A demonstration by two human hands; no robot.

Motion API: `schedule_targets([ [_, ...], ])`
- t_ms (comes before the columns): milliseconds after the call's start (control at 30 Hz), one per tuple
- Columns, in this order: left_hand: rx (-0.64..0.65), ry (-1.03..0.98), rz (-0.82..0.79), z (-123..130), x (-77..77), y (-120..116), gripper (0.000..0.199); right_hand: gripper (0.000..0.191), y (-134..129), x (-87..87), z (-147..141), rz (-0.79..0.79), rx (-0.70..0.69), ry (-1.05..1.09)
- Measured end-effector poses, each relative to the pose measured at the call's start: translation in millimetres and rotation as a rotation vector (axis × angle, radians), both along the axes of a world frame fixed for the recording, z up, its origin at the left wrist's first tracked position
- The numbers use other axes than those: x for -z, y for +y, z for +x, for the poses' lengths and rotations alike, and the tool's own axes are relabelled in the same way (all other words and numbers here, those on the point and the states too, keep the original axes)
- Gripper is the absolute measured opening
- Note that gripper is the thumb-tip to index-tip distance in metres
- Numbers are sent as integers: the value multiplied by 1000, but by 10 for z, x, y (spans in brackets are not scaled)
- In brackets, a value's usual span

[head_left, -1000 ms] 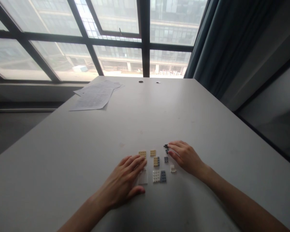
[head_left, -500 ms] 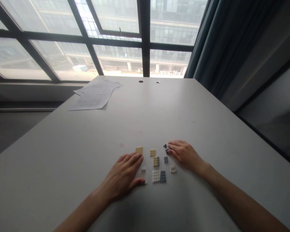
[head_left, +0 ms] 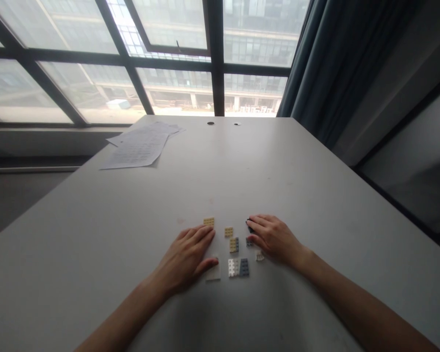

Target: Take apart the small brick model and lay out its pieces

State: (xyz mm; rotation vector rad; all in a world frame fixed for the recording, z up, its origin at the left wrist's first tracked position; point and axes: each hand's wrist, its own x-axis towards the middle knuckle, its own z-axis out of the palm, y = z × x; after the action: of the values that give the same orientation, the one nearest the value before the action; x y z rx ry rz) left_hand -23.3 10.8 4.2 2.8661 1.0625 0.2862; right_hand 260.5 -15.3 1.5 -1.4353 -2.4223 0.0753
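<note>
My left hand [head_left: 188, 254] lies flat on the table, fingers stretched, its fingertips at a tan studded plate [head_left: 209, 222] and its thumb over a whitish clear piece [head_left: 213, 273]. My right hand [head_left: 275, 238] rests palm down, fingers spread, the fingertips on small black pieces [head_left: 250, 226] and the thumb at a small dark grey piece [head_left: 248, 242]. Between the hands are a small tan plate [head_left: 229, 231], a tan and grey piece [head_left: 233, 244], a white plate [head_left: 233, 267] and a dark grey plate [head_left: 244, 267] side by side. A small white piece [head_left: 259, 255] sits below my right hand.
Printed papers [head_left: 137, 146] lie at the back left of the white table [head_left: 220, 171]. Two round holes show near its far edge. Beyond stand a large window and, at the right, a dark curtain [head_left: 315, 73].
My right hand has moved left over the small black pieces and the dark grey piece. My left hand has shifted slightly up, its thumb now higher on the clear piece. The view has turned slightly.
</note>
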Motion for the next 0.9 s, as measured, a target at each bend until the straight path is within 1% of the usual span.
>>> schedule_targets([
  [100,-7,8,-18,75,-21,85,57,37,16,2,59,-2,18,-12],
  [200,-5,2,-47,241,-57,241,54,38,27,21,194,8,66,-15],
  [300,24,-6,-72,518,-114,377,52,41,8,53,396,20,124,-21],
  [367,65,-5,-78,752,-146,413,52,44,-23,76,545,18,182,-45],
  [433,119,-4,-73,1003,-158,400,54,46,-61,101,683,15,251,-75],
  [533,181,-17,-41,1344,-135,334,58,48,-117,142,825,22,325,-98],
  [633,220,-20,-18,1582,-99,281,59,49,-149,186,873,36,362,-95],
  [733,230,-15,-2,1708,-82,267,61,49,-153,223,867,53,385,-87],
  [900,206,-27,4,1799,-67,255,62,50,-137,256,857,81,387,-60],
])
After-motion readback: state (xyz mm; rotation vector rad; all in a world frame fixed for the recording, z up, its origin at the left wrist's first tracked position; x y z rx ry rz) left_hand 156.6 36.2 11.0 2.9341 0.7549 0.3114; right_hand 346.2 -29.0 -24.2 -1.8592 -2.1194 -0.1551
